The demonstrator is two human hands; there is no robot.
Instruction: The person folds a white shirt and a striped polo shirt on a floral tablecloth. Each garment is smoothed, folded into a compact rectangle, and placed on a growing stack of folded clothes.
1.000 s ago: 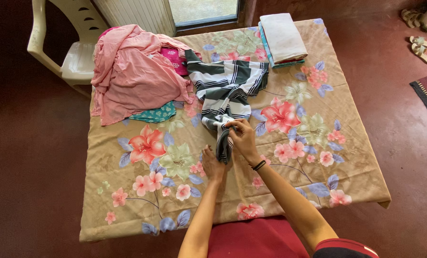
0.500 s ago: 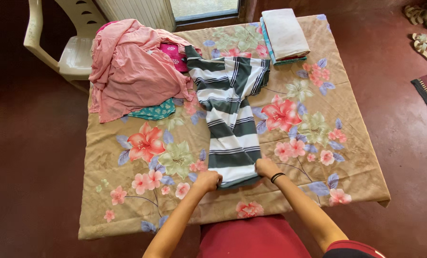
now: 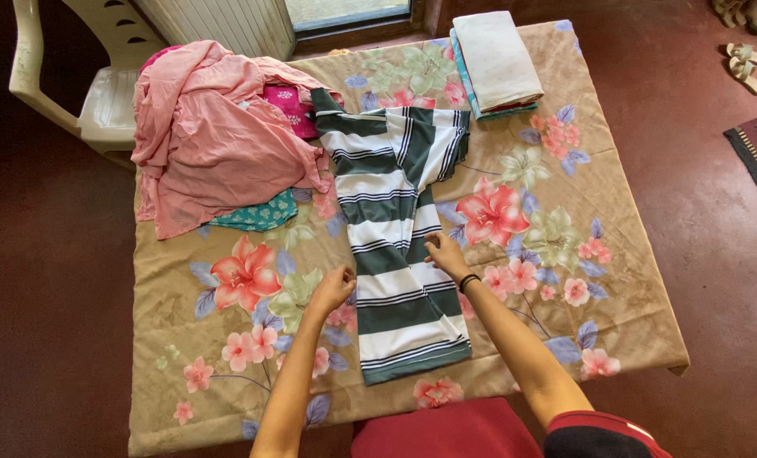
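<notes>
Head view shows the left hand [image 3: 334, 287] pinching the left edge of a green-and-white striped shirt [image 3: 395, 237], while the right hand [image 3: 446, 254] pinches its right edge higher up. This shirt lies lengthwise on a floral tablecloth [image 3: 565, 280]. Just beside its top left sits a heap of pink garments [image 3: 217, 136]; a folded stack of cloth [image 3: 497, 59] rests near the far right corner.

Both bare arms reach forward. The left hand [image 3: 334, 287] is loosely curled; the right hand [image 3: 445, 254] pinches, a dark band at its wrist.
</notes>
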